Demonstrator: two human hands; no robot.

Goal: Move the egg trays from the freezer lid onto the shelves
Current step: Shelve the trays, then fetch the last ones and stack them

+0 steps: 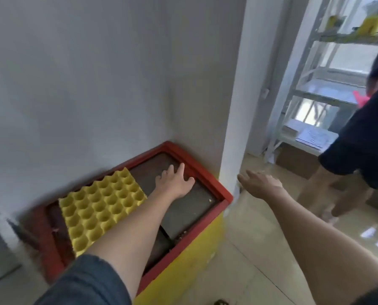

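Note:
A yellow egg tray (100,205) lies on the left half of the freezer lid (196,168), a dark glass top in a red frame above a yellow body. My left hand (174,181) reaches over the bare right half of the lid, fingers spread, holding nothing, right of the tray. My right hand (260,183) hangs open past the freezer's right end, over the floor. White metal shelves (311,89) stand at the far right behind a white pillar; yellow items sit on the top shelf, too blurred to identify.
A white pillar (234,106) stands between freezer and shelves. Another person in dark clothes (363,133) stands in front of the shelves with something pink. Cardboard boxes (293,159) sit under the lowest shelf. The floor is glossy tile. A grey wall rises behind the freezer.

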